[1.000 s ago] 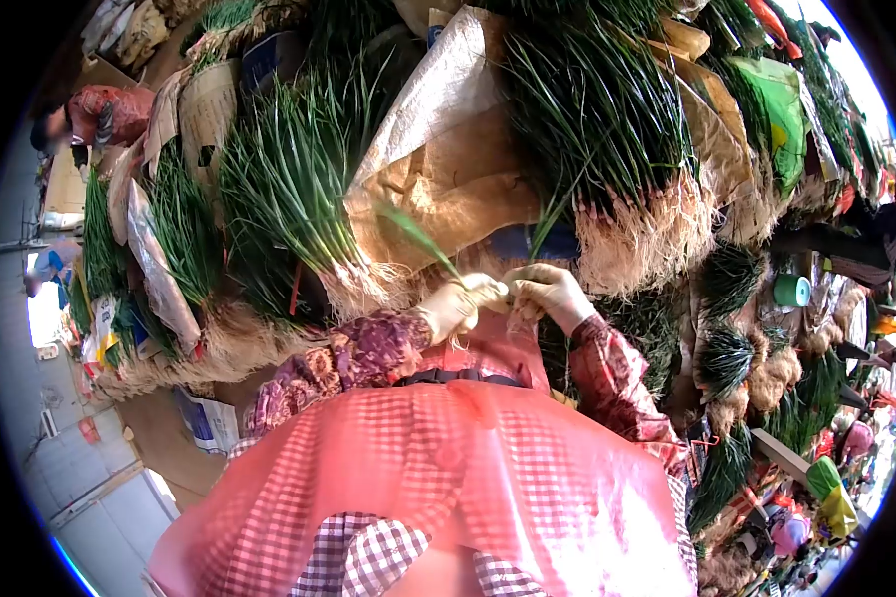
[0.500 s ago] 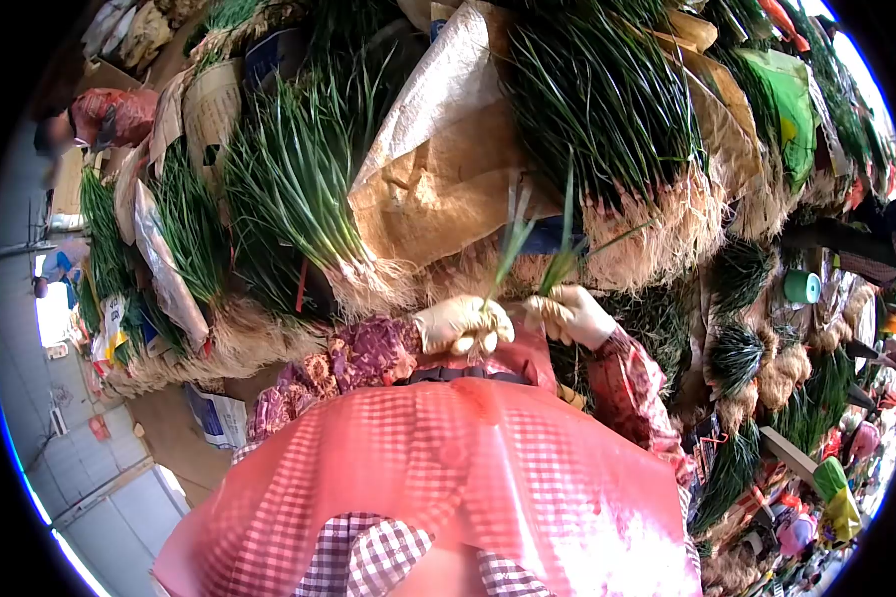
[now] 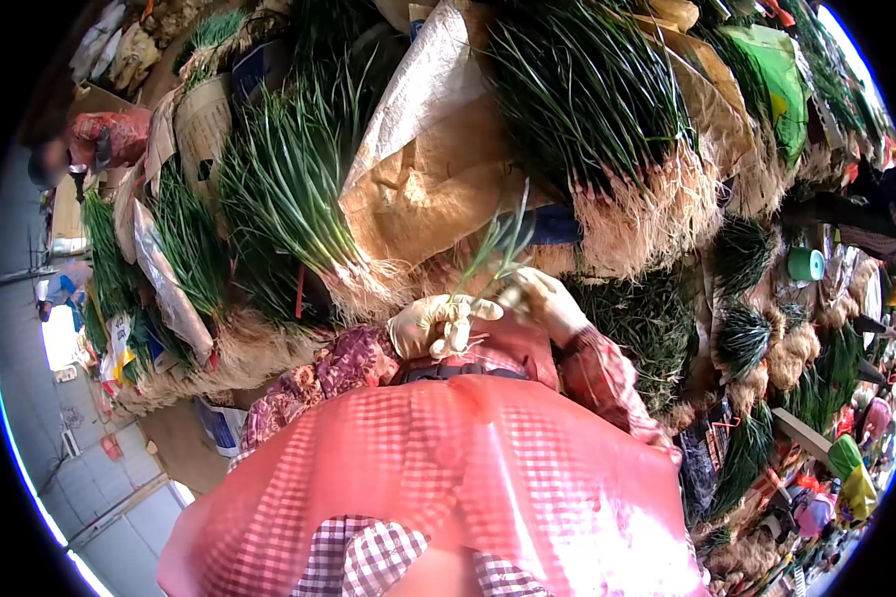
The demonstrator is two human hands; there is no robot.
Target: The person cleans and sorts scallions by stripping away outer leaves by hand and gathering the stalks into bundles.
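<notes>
My left hand [image 3: 436, 324], in a pale glove, is closed around the lower part of a thin scallion [image 3: 496, 247]. Its green leaves rise up and to the right, with fine roots showing below the fingers. My right hand [image 3: 548, 301], gloved too, is at the right of those leaves. Its fingertips are blurred beside them, so I cannot tell whether they grip a leaf. Beyond my hands, a bundle of scallions [image 3: 294, 184] with pale roots leans by a brown-and-white paper sheet [image 3: 433, 174]. A larger bundle [image 3: 592, 99] lies to its right.
Loose green trimmings [image 3: 642, 338] lie right of my hands. A red apron [image 3: 438, 448] covers my lap. Tied bundles [image 3: 747, 338] and a teal roll [image 3: 804, 264] are farther right. Another person in a red top [image 3: 110, 137] is at far left.
Both hands have moved left, the left one also slightly down. The separate green leaves at my right hand no longer show apart. The right fingers are now close to the left hand's scallion.
</notes>
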